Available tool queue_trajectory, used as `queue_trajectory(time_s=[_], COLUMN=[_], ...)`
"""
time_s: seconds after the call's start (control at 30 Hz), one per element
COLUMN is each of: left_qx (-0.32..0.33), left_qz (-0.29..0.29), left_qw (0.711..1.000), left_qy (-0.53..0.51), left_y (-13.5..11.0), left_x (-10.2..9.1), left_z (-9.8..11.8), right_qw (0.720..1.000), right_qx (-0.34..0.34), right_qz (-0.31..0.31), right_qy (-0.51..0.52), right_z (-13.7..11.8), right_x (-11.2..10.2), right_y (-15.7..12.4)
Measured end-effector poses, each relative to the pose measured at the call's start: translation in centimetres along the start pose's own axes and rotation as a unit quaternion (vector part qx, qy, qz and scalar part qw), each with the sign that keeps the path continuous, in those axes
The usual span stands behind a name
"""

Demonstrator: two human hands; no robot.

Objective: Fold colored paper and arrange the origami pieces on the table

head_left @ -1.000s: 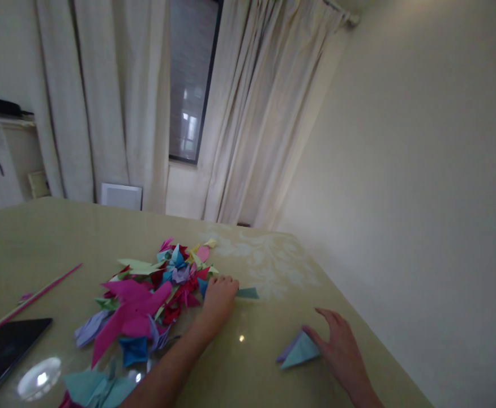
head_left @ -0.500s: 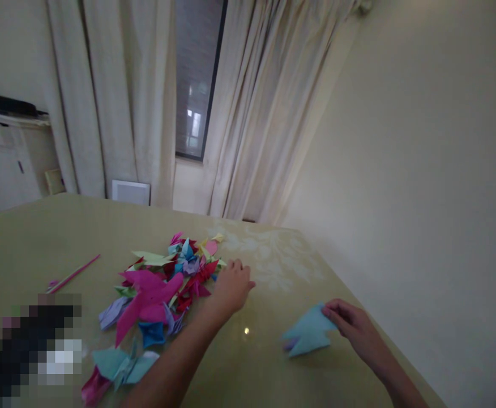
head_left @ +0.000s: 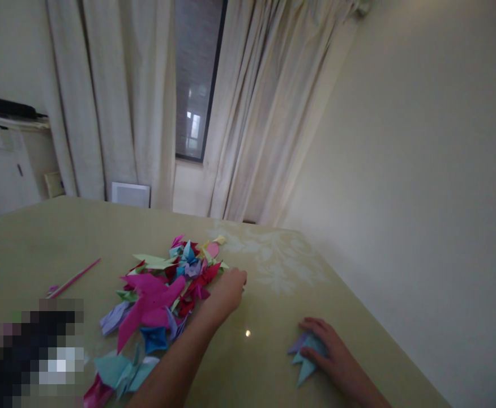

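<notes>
My left hand is at the right edge of a pile of colourful origami, its fingers curled downward and mostly turned away. Whatever they hold, if anything, is hidden. Beside that wrist lie a red origami piece and a large magenta folded-paper piece. On the right side of the table, my right hand is wrapped over a light blue origami piece, thumb in front and fingers behind. Next to it, a purple paper point sticks out on the left. My palm covers part of both.
A blue origami piece and a light blue one lie near my left forearm. Farther left is a thin pink stick. The pale green table meets a wall on the right; curtains hang behind.
My right hand has moved from pinching the light blue origami's corner to covering it, and the piece now points toward me. My left hand has shifted slightly left and down, fingers curling in.
</notes>
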State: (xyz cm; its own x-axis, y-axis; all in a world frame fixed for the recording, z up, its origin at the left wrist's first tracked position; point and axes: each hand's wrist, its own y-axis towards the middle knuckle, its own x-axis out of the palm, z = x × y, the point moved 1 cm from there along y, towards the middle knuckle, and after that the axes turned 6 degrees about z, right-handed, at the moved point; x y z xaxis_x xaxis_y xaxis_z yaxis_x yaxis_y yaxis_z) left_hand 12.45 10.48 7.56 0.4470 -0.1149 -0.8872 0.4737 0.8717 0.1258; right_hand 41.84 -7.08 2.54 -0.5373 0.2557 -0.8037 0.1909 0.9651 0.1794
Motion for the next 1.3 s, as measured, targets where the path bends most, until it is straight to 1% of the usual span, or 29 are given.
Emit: queue_trajectory(time_s=[0.13,0.23,0.27,0.33,0.37,0.43,0.5,0.53,0.6,0.67,0.73,0.77,0.83,0.93,1.03,1.13,1.23,1.3], left_qx=[0.057,0.114,0.131,0.154,0.159,0.157,0.141,0.128,0.094,0.048,-0.002,-0.025,-0.059,-0.081,-0.089,-0.074,-0.023,0.011], left_qz=[0.02,0.031,0.031,0.032,0.032,0.037,0.048,0.057,0.082,0.112,0.126,0.121,0.089,0.037,0.015,0.005,-0.005,0.01], left_qw=[0.994,0.979,0.972,0.96,0.956,0.949,0.947,0.949,0.959,0.972,0.984,0.988,0.994,0.996,0.995,0.996,1.0,0.994], left_qy=[-0.096,-0.169,-0.191,-0.23,-0.247,-0.272,-0.284,-0.281,-0.254,-0.2,-0.126,-0.089,-0.027,0.028,0.051,0.04,-0.013,-0.108], left_y=[0.2,-0.2,-0.4,-0.9,-1.0,-1.2,-1.0,-0.8,-0.1,0.5,0.8,0.9,0.8,0.6,0.7,1.1,1.2,1.0], left_x=[-1.6,-2.1,-2.1,-1.8,-1.6,-1.4,-1.6,-1.8,-2.5,-3.3,-4.0,-4.1,-4.1,-3.2,-2.5,-2.9,-4.1,-5.0], left_z=[0.7,2.4,3.2,4.6,5.1,5.8,5.6,5.1,3.6,1.5,-0.9,-2.1,-4.3,-6.4,-7.2,-7.1,-6.1,-5.1], right_qw=[1.0,0.999,0.998,0.995,0.992,0.986,0.977,0.973,0.971,0.979,0.988,0.99,0.993,0.996,0.996,0.994,0.989,0.988], right_qx=[-0.003,-0.015,-0.025,-0.049,-0.062,-0.082,-0.122,-0.134,-0.146,-0.144,-0.133,-0.125,-0.106,-0.078,-0.048,-0.01,0.015,0.014], right_qz=[0.001,0.031,0.051,0.081,0.08,0.056,0.019,0.01,0.001,-0.007,-0.02,-0.027,-0.039,-0.048,-0.053,-0.063,-0.057,-0.041], right_qy=[-0.021,-0.017,-0.004,0.042,0.072,0.133,0.172,0.186,0.188,0.143,0.079,0.053,0.027,-0.001,-0.045,-0.094,-0.133,-0.151], right_z=[0.4,-0.3,-1.1,-3.7,-5.3,-8.8,-11.9,-13.0,-14.1,-13.9,-12.8,-12.1,-10.6,-8.8,-7.8,-7.2,-7.2,-8.1], right_x=[0.0,-0.3,-0.4,-0.3,-0.2,0.0,0.2,0.2,0.2,0.2,0.4,0.6,1.1,1.9,2.5,1.9,0.3,-1.1], right_y=[-1.6,-1.2,-0.6,1.2,2.3,4.8,7.3,8.5,10.6,12.2,13.5,14.0,14.7,15.4,15.7,15.5,14.8,14.1])
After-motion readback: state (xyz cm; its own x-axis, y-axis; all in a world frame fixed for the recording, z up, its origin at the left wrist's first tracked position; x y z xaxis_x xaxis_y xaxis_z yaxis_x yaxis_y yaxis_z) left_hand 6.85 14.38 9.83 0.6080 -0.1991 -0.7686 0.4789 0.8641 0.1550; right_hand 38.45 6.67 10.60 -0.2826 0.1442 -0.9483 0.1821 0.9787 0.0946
